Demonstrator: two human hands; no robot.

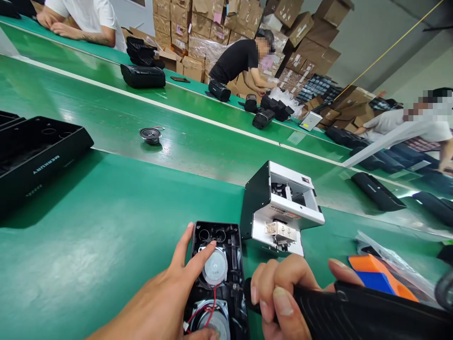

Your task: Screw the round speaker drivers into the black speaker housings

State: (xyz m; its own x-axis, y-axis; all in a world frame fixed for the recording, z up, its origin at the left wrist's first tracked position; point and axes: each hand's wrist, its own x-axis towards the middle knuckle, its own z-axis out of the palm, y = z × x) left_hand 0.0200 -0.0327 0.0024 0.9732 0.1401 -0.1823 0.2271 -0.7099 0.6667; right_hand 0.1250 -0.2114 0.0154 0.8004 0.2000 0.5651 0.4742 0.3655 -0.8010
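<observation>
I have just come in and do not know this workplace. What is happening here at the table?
A person works at a green table. The left hand steadies an open black speaker housing with two round drivers and red wires inside. The right hand grips a black power screwdriver, its tip at the housing's edge. A small white and black machine stands just behind. Other people work farther along the belt.

Just one cam, strapped to the person's head, tilted forward and down over the green workbench (88, 245). It sits super close to the left hand (166, 293) and right hand (283, 293), while the conveyor (198, 141) and stacked cardboard boxes (226, 23) sit farther back.
</observation>
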